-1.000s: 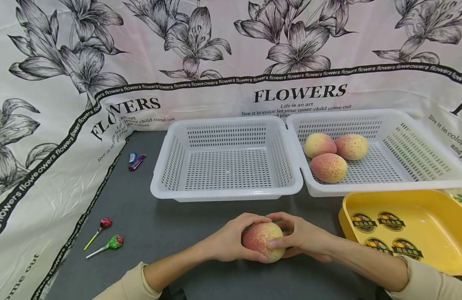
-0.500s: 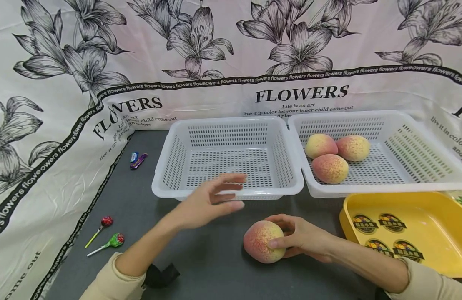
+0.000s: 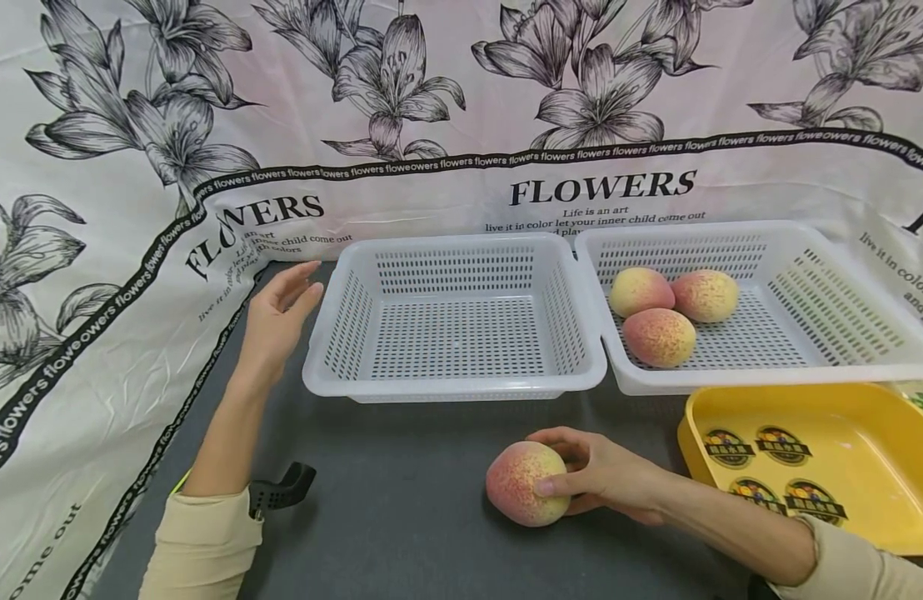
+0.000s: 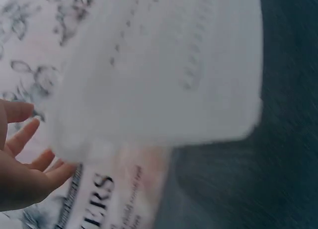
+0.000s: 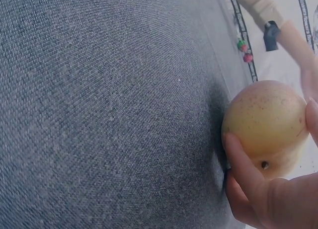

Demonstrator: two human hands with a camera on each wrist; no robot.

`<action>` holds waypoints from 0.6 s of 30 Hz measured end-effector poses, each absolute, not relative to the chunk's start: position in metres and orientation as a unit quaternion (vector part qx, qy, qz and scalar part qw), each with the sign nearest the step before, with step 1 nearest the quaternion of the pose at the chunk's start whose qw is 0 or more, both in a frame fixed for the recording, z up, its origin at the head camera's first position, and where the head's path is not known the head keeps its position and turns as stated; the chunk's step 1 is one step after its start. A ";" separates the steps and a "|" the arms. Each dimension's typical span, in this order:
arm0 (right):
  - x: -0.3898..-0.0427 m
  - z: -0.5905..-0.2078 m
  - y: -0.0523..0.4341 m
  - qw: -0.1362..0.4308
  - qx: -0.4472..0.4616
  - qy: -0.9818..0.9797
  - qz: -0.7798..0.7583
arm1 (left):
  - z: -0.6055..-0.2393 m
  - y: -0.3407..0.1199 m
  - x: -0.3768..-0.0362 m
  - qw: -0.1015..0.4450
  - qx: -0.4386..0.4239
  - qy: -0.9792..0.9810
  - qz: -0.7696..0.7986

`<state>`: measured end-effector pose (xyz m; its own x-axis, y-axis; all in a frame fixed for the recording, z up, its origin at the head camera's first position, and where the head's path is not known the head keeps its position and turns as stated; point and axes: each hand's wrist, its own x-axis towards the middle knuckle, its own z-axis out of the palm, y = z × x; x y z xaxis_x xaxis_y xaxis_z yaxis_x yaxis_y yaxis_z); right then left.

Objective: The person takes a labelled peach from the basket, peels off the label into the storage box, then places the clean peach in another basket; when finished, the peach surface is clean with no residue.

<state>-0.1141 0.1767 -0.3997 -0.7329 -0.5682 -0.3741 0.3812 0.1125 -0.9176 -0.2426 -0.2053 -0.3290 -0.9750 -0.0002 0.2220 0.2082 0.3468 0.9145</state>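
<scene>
A large pink-and-yellow peach (image 3: pixel 523 485) stands on the grey tabletop near the front. My right hand (image 3: pixel 607 473) grips it from the right, thumb on its near side; in the right wrist view, fingers curve round the peach (image 5: pixel 266 117). Far to the left, my left hand (image 3: pixel 276 323) hovers beside the left rim of a white perforated basket (image 3: pixel 454 387), fingers loosely bent and holding nothing. It covers the spot where two small wrapped candies lay. In the left wrist view the same hand (image 4: pixel 30 164) appears beside the blurred basket (image 4: pixel 159 105), fingers spread.
A second white basket (image 3: pixel 776 382) adjoins on the right, with three peaches (image 3: pixel 660 337) at its left end. In front of it sits a yellow tray (image 3: pixel 874 467) with round stickers. My left forearm mostly hides two lollipops; their heads, one a green lollipop (image 5: pixel 242 45), show in the right wrist view.
My left hand has let go of the peach and swung left and away, past the basket's front, to the candies' spot. My right hand and the peach have stayed put.
</scene>
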 end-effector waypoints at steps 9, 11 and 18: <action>-0.114 -0.398 0.177 0.363 -0.070 0.654 -0.660 | -0.367 -0.229 -0.260 -0.065 -0.047 -0.789 -0.609; -0.114 -0.398 0.178 0.365 -0.069 0.653 -0.660 | -0.370 -0.229 -0.261 -0.082 -0.054 -0.776 -0.622; -0.114 -0.399 0.178 0.366 -0.069 0.651 -0.662 | -0.375 -0.227 -0.257 -0.124 -0.067 -0.736 -0.662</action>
<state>-0.1143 0.1783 -0.3986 -0.7231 -0.5742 -0.3840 0.3933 0.1146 -0.9122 -0.2574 -0.2269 -0.3755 -0.9603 0.2626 -0.0939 -0.0654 0.1154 0.9912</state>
